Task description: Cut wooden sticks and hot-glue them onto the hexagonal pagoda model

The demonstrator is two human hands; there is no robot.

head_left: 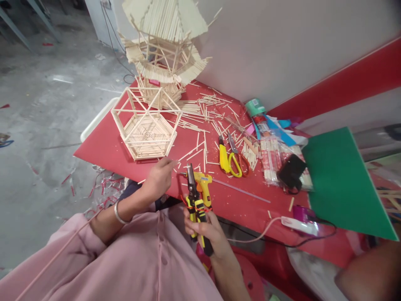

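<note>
My right hand [205, 229] is closed round the yellow-and-black handles of a pair of cutting pliers [193, 200], jaws pointing up at the red table's near edge. My left hand [159, 177] pinches a thin wooden stick [176, 162] and holds it just left of the plier jaws. A yellow glue gun [204, 185] lies on the table right behind the pliers. Farther back stand a hexagonal stick frame [146, 124] and a tall stick-built tower model [164, 46].
Loose sticks litter the red table [103, 146]. Yellow-handled scissors [235, 161], a yellow cutter [223, 156], stick packets [272, 156], a green tape roll [255, 107] and a green sheet [344, 184] lie to the right. A white power strip [299, 225] sits at the near edge. Concrete floor lies left.
</note>
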